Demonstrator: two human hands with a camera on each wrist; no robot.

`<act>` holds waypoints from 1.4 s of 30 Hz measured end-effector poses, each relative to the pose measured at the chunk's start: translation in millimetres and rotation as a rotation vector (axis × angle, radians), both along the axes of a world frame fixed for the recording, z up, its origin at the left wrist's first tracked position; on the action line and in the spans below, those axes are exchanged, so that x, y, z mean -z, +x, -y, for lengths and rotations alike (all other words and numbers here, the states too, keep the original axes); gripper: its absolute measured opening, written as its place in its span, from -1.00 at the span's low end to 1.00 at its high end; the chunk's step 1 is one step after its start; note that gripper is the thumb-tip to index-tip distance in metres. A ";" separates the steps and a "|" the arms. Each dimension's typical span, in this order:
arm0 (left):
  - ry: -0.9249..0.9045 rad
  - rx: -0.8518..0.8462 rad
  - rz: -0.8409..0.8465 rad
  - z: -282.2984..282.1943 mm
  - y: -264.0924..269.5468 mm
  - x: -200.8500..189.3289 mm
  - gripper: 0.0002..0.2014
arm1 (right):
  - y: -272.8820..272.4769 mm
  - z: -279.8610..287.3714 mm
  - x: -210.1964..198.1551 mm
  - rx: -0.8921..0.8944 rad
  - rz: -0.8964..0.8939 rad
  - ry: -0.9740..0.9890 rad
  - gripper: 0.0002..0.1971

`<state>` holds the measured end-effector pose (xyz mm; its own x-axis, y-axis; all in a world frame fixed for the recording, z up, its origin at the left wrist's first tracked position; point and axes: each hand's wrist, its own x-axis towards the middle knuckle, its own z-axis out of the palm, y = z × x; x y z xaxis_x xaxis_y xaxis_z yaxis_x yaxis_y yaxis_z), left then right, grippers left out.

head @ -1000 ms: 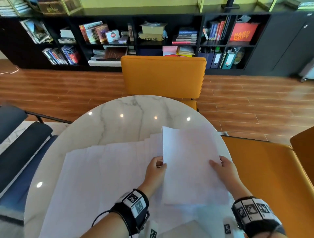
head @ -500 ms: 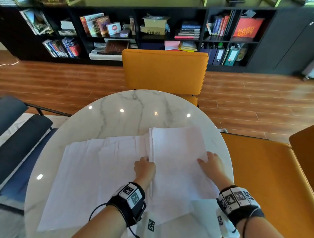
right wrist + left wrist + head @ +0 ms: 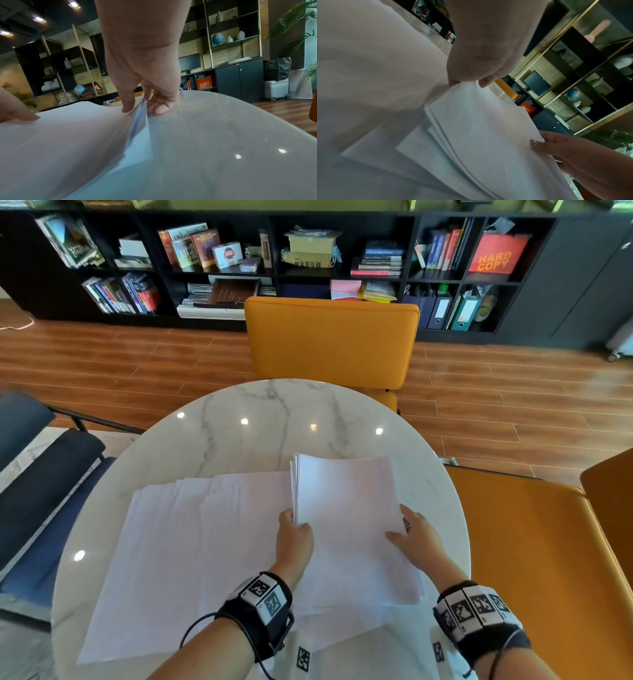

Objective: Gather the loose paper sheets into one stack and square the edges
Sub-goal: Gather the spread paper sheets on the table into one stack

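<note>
A small stack of white sheets (image 3: pixel 346 508) lies on the right half of the round marble table (image 3: pixel 267 419). My left hand (image 3: pixel 295 534) pinches the stack's left edge, thumb on top; the left wrist view shows the same pinch on the stack (image 3: pixel 476 121). My right hand (image 3: pixel 412 534) grips the stack's right edge, thumb on top and fingers beneath, with that edge (image 3: pixel 137 121) raised off the table. More loose sheets (image 3: pixel 178 549) lie fanned and overlapping to the left, partly under the stack.
An orange chair (image 3: pixel 330 340) stands at the table's far side, another orange seat (image 3: pixel 534 542) at the right, a dark blue chair (image 3: pixel 41 474) at the left. Black bookshelves (image 3: pixel 308 261) line the back wall. The table's rim (image 3: pixel 455 508) lies close to my right hand.
The sheets in my hands have drawn together into a tighter stack, its left edge lined up. Both hands stay at its sides, and the right one has lifted its edge.
</note>
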<state>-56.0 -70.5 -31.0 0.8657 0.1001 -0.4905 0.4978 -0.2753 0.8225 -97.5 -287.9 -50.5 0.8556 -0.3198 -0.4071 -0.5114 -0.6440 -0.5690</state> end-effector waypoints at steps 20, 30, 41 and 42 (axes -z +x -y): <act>-0.169 0.116 -0.036 -55.8 -16.9 -15.2 -0.58 | -22.4 -24.6 -7.9 0.304 0.162 0.342 -0.68; 0.078 0.005 -0.179 -115.7 -11.0 -1.5 -0.46 | -15.2 -36.8 7.1 0.176 0.026 -0.098 -0.53; 0.242 0.134 -0.242 -107.9 0.5 4.5 -0.50 | -18.1 -60.5 3.5 0.131 -0.042 -0.124 -0.41; 0.292 0.154 -0.236 -104.8 -0.5 3.8 -0.47 | -19.8 -64.1 3.6 0.120 -0.043 -0.119 -0.40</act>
